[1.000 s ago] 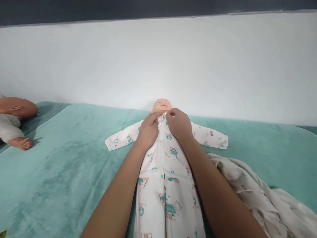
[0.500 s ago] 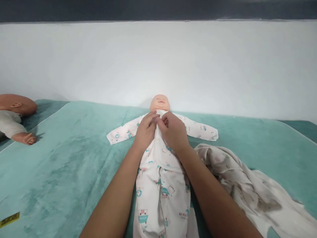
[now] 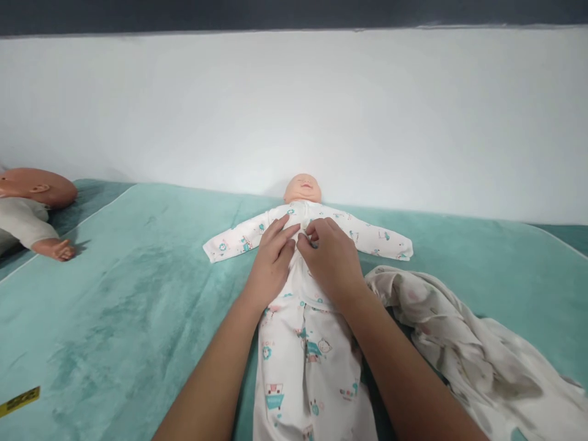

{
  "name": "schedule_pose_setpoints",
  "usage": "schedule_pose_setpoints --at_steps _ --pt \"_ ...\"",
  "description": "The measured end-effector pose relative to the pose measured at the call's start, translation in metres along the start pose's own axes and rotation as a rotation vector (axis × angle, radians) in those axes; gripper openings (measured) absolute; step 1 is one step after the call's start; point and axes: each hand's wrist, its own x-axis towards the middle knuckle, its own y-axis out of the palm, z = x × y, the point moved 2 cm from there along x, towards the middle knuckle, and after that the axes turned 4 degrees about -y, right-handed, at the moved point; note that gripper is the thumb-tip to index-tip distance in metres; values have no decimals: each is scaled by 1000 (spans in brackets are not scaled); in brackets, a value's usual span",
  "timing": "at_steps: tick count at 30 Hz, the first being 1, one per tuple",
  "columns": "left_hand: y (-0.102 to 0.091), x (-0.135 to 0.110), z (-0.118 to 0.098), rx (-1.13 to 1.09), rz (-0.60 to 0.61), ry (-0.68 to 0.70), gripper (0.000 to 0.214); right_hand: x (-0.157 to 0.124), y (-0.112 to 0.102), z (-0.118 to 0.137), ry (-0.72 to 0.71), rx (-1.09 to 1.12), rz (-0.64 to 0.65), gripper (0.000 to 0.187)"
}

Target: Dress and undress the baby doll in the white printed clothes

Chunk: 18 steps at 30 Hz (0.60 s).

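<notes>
Printed shirt (image 3: 299,283) lies beneath left hand (image 3: 272,260) and right hand (image 3: 334,260).

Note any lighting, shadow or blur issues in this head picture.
Head view: white wall brightest near its middle, dimming toward the sides; head view: a shadow beside the left-edge doll; head view: fine detail soft, with print on the yellow label unreadable and the spot between left hand and right hand unclear.

A doll (image 3: 28,214) is seen toward the far left corner of the green blanket (image 3: 138,282), whose far edge is backed by a white wall (image 3: 294,110). Toward the near right corner, a pale cloth (image 3: 478,343) is left crumpled; a yellow label (image 3: 19,401) is seen near left.
</notes>
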Motion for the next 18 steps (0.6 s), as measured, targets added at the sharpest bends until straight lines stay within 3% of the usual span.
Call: schedule_pose_setpoints --at_steps 8,18 --pt "-1 16 -6 95 50 21 37 7 -1 -12 14 227 -54 13" --pt "-2 15 -8 140 82 25 40 12 -2 -25 208 530 -29 18"
